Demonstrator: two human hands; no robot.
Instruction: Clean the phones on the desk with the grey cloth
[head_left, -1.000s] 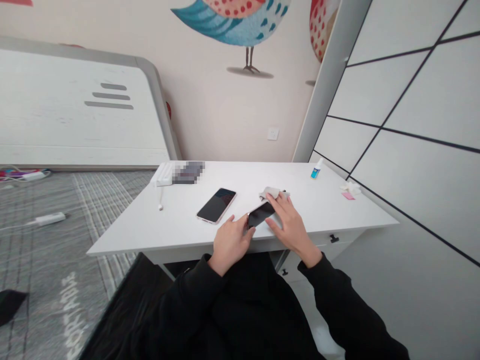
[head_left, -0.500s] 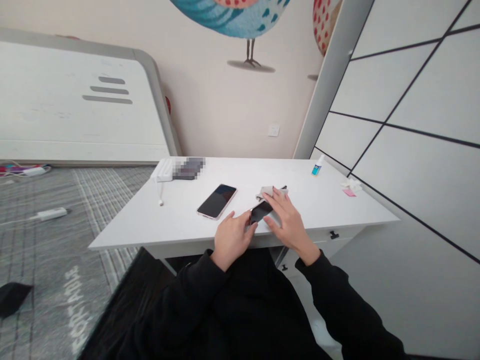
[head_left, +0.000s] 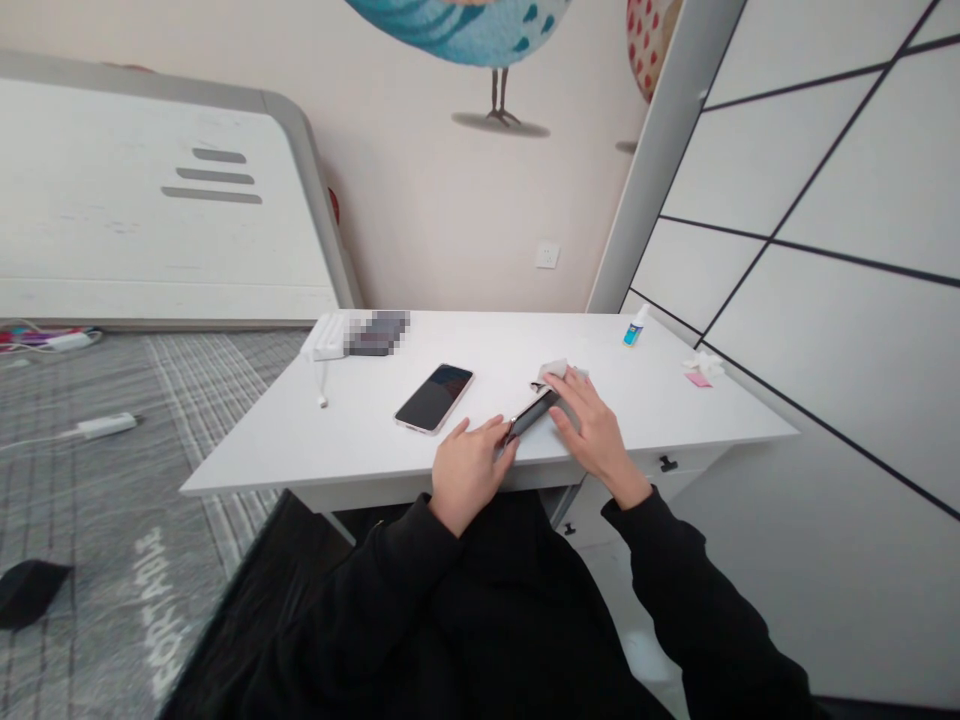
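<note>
My left hand (head_left: 472, 468) is closed on the near end of a dark smartphone (head_left: 531, 416), thumb on one side and fingers on the other. The phone is tilted over the front part of the white desk. At its far end my right hand (head_left: 591, 425) presses a light grey cloth (head_left: 555, 372) with the fingertips; the thumb lies apart, near the phone's edge. Part of the cloth and the phone's far end are hidden by those fingers. A second smartphone (head_left: 435, 398), pale-edged with a dark screen, lies flat to the left of my hands.
On the white desk (head_left: 360, 440) a white power strip (head_left: 327, 337) with a short cable stands at the back left, beside a blurred dark item (head_left: 377, 333). A small blue-labelled bottle (head_left: 634, 328), crumpled white tissue (head_left: 705, 364) and a pink slip (head_left: 698, 380) are at the right.
My right hand and the cloth have shifted slightly right along the phone. The held phone is tipped more onto its edge, so less of its screen shows.
</note>
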